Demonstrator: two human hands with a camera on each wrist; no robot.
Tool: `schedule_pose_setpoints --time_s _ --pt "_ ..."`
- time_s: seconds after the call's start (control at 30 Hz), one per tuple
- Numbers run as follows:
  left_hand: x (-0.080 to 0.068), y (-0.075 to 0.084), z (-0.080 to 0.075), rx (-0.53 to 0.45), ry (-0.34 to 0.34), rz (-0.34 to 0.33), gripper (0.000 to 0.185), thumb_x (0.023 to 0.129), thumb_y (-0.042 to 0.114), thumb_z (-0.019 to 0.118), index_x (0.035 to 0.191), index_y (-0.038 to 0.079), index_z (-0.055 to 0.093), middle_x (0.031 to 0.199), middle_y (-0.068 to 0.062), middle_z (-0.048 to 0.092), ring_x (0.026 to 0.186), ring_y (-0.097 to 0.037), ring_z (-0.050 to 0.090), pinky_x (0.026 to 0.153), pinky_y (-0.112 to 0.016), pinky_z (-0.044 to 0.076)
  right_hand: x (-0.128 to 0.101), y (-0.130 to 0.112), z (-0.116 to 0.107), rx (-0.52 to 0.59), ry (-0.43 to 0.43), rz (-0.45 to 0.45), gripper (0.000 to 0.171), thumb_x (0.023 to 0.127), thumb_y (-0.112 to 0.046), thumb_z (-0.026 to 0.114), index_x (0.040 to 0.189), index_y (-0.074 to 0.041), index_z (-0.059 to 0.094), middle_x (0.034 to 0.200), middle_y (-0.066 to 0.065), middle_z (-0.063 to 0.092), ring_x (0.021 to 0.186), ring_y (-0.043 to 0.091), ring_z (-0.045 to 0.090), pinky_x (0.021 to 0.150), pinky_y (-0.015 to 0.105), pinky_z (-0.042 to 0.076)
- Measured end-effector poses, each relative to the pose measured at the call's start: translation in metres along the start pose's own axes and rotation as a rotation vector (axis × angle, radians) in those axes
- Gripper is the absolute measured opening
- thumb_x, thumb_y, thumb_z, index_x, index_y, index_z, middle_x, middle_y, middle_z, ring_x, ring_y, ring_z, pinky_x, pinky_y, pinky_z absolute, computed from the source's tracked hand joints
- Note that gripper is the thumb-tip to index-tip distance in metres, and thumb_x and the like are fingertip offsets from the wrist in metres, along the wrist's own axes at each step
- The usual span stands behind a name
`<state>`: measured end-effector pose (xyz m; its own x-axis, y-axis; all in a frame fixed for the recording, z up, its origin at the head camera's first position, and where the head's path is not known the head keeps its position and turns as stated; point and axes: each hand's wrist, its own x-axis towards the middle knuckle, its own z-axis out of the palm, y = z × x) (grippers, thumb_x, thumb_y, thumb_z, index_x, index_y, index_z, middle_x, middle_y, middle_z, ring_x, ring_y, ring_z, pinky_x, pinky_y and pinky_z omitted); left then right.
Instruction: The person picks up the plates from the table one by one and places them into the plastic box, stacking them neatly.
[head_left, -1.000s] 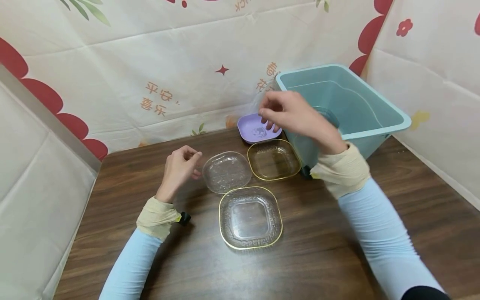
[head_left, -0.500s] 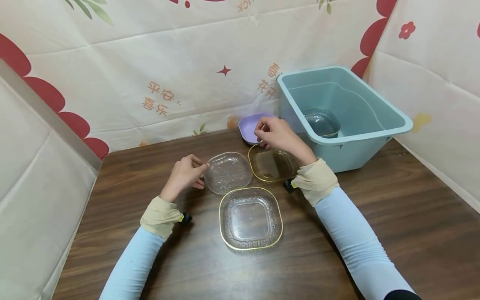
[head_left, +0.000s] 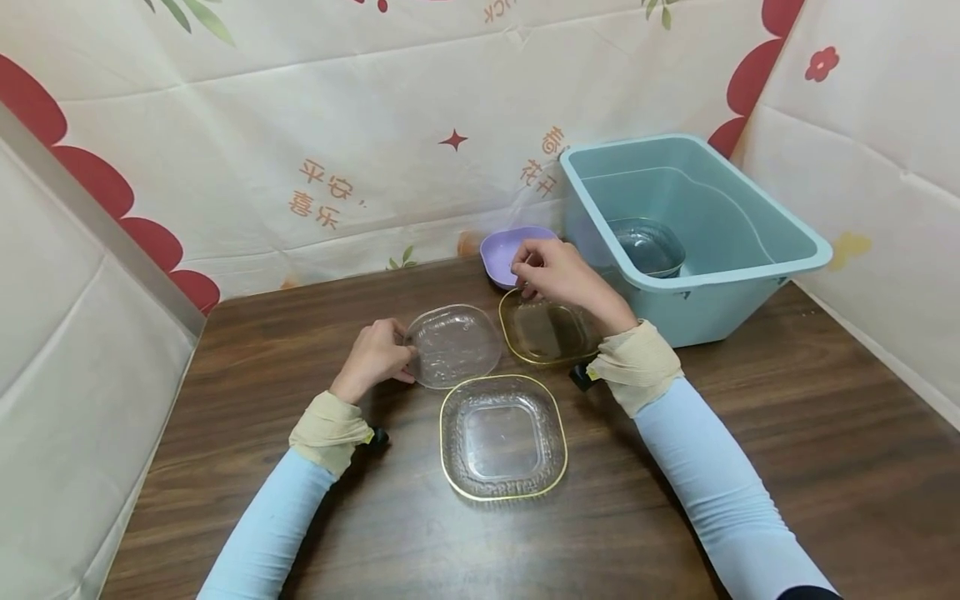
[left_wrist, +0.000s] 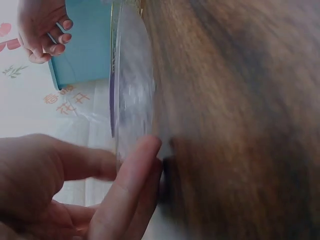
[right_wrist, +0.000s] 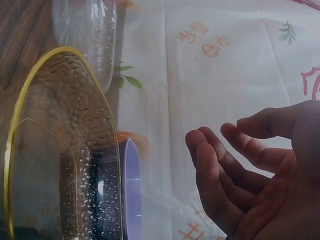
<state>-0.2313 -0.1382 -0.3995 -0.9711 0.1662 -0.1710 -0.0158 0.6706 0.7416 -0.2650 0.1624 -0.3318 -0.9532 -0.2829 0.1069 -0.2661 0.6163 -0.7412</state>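
Note:
My left hand (head_left: 377,354) is at the left rim of a clear plate (head_left: 455,346). In the left wrist view the thumb and fingers (left_wrist: 127,185) pinch that plate's edge from both sides. My right hand (head_left: 558,273), fingers loosely bent and holding nothing, hovers above the far edge of an amber plate with a gold rim (head_left: 551,332). Behind it sits a purple dish (head_left: 501,254), partly covered by the hand. Nearest to me on the table lies a clear square plate with a gold rim (head_left: 502,437).
A light blue tub (head_left: 675,308) stands at the back right, with a clear gold-rimmed dish (head_left: 647,247) inside it. The wooden table (head_left: 247,358) meets a printed cloth backdrop (head_left: 300,108) at the back and sides.
My right hand has come down and left from in front of the tub to above the amber plate. The left hand has moved right and taken the clear plate's edge.

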Motion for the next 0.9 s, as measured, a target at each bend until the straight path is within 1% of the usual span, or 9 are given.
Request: schedule_pose_setpoints --time_s 0.1,0.2,0.3,0.37,0.57,0.63,0.73,0.83,0.9 --pt "0.0005 -0.0021 -0.0015 -0.021 0.021 0.023 0.029 0.095 0.002 0.055 0.121 -0.010 0.060 0.104 -0.031 0.070 0.057 -0.020 0.075 0.057 -0.031 0.065 -0.0002 0.0006 -0.0003 -0.002 0.000 0.007 0.016 0.102 -0.019 0.056 0.098 -0.007 0.066 0.086 0.014 0.075 0.074 0.029 0.076 0.063 0.034 0.064" --pt "0.0007 -0.0041 -0.0031 -0.068 0.042 0.042 0.035 0.094 0.000 0.048 0.127 -0.011 0.056 0.113 -0.033 0.069 0.057 -0.022 0.075 0.055 -0.033 0.065 0.0012 0.0014 0.0014 0.009 -0.009 0.002 0.016 0.102 -0.019 0.056 0.099 -0.006 0.066 0.090 0.019 0.075 0.075 0.032 0.075 0.061 0.032 0.063" --pt "0.0000 -0.0058 -0.0046 -0.133 0.050 0.042 0.040 0.094 -0.003 0.044 0.133 -0.011 0.051 0.123 -0.033 0.066 0.058 -0.024 0.075 0.055 -0.036 0.065 0.0017 0.0005 0.0035 0.023 -0.022 -0.011 0.017 0.102 -0.018 0.057 0.099 -0.005 0.066 0.092 0.023 0.075 0.076 0.035 0.075 0.060 0.030 0.062" --pt "0.0000 -0.0063 -0.0050 -0.149 0.052 0.039 0.040 0.095 -0.003 0.043 0.134 -0.010 0.050 0.124 -0.033 0.065 0.058 -0.024 0.074 0.055 -0.036 0.065 0.0016 0.0007 0.0044 0.026 -0.024 -0.016 0.017 0.103 -0.018 0.057 0.099 -0.004 0.066 0.093 0.023 0.075 0.077 0.036 0.075 0.060 0.030 0.063" --pt "0.0012 -0.0047 -0.0045 -0.159 0.053 0.061 0.042 0.096 -0.003 0.044 0.137 -0.009 0.048 0.119 -0.033 0.067 0.057 -0.024 0.073 0.055 -0.038 0.066 -0.0007 0.0037 0.0030 0.028 -0.011 0.013 0.016 0.102 -0.018 0.056 0.099 -0.005 0.065 0.091 0.021 0.075 0.078 0.036 0.075 0.065 0.039 0.066" --pt "0.0014 -0.0048 -0.0042 -0.158 0.062 0.066 0.043 0.096 -0.003 0.045 0.138 -0.008 0.048 0.118 -0.033 0.068 0.056 -0.023 0.073 0.055 -0.038 0.065 -0.0011 0.0044 0.0025 0.032 -0.013 0.020 0.017 0.102 -0.018 0.056 0.099 -0.005 0.065 0.091 0.021 0.075 0.077 0.034 0.075 0.065 0.037 0.065" --pt "0.0010 -0.0052 -0.0045 -0.161 0.072 0.072 0.045 0.097 -0.003 0.044 0.141 -0.008 0.046 0.117 -0.033 0.067 0.055 -0.021 0.072 0.055 -0.039 0.065 -0.0014 0.0034 0.0020 0.036 -0.012 0.021 0.017 0.103 -0.019 0.056 0.100 -0.006 0.066 0.093 0.022 0.075 0.075 0.031 0.075 0.061 0.030 0.063" --pt "0.0003 -0.0053 -0.0050 -0.168 0.085 0.073 0.046 0.097 -0.004 0.043 0.143 -0.008 0.045 0.113 -0.032 0.067 0.055 -0.021 0.072 0.055 -0.039 0.066 -0.0010 0.0031 0.0022 0.037 -0.009 0.022 0.016 0.103 -0.018 0.057 0.099 -0.006 0.066 0.094 0.023 0.075 0.072 0.027 0.075 0.058 0.025 0.061" --pt "0.0001 -0.0050 -0.0055 -0.168 0.099 0.076 0.045 0.098 -0.003 0.042 0.143 -0.008 0.045 0.108 -0.030 0.068 0.054 -0.020 0.071 0.055 -0.040 0.065 -0.0007 0.0038 0.0026 0.040 -0.009 0.021 0.015 0.102 -0.018 0.057 0.100 -0.005 0.066 0.094 0.024 0.075 0.071 0.026 0.074 0.059 0.027 0.062"
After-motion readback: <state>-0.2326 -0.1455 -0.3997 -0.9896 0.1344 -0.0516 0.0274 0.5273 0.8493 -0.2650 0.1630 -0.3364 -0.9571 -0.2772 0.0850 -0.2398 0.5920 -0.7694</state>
